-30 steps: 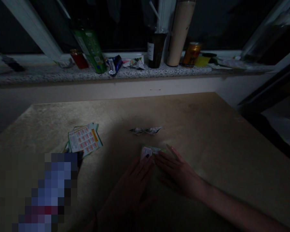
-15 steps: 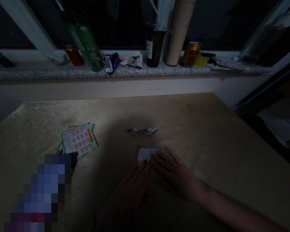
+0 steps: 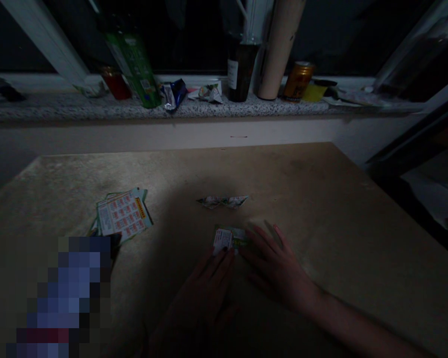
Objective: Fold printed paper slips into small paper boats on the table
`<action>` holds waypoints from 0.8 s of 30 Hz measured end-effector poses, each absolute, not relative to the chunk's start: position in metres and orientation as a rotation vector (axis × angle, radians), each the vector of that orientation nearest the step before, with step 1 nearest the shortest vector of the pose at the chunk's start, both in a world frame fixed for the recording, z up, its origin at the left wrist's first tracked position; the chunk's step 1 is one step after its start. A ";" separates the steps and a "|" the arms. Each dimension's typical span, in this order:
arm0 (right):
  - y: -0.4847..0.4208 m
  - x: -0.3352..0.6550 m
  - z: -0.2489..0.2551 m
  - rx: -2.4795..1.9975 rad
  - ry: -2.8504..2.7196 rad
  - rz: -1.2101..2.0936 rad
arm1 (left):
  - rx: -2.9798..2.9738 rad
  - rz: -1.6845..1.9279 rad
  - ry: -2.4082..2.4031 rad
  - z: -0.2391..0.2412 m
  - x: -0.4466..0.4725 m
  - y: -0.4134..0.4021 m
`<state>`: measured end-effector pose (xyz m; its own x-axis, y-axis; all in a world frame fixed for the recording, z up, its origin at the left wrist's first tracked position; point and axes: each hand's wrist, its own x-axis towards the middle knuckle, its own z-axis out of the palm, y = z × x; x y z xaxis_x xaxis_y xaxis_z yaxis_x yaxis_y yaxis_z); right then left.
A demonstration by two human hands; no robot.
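A small piece of printed paper (image 3: 224, 239), white on the left and green on the right, lies flat on the tabletop. My left hand (image 3: 205, 283) rests with outstretched fingers on its lower edge. Over the paper's right end, my right hand (image 3: 274, 263) lies with fingers spread, the fingertips at that edge. Just beyond the paper sits a folded paper piece (image 3: 223, 201) with two pointed ends. To the left is a stack of printed sheets (image 3: 123, 215), the top one bearing rows of red and white boxes. Shadow darkens my left hand and the paper's lower side.
A blurred-out blue object (image 3: 70, 288) lies at the lower left of the table (image 3: 302, 174). Along the granite windowsill (image 3: 194, 112) stand a red jar (image 3: 115, 84), a green bottle (image 3: 136, 69), a dark bottle (image 3: 241, 72), a cardboard tube (image 3: 278, 54) and an orange can (image 3: 298, 82).
My right hand has slid a little to the right and spread its fingers more, baring more of the paper's green part. My left hand stays in place on the paper.
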<state>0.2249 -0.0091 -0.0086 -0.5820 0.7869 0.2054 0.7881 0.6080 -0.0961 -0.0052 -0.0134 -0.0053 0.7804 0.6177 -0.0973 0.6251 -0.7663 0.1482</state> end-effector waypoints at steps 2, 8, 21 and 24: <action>-0.009 0.226 -0.009 -1.327 -2.588 -0.014 | 2.794 -0.056 0.993 -0.002 -0.005 -0.014; -0.008 0.226 -0.012 -1.355 -2.571 -0.015 | 2.799 -0.019 0.984 0.001 -0.006 -0.014; -0.005 0.230 -0.010 -1.434 -2.453 -0.051 | 2.763 0.016 0.976 -0.004 -0.006 -0.014; -0.006 0.231 -0.011 -1.422 -2.433 -0.054 | 2.762 0.001 0.993 -0.003 -0.006 -0.014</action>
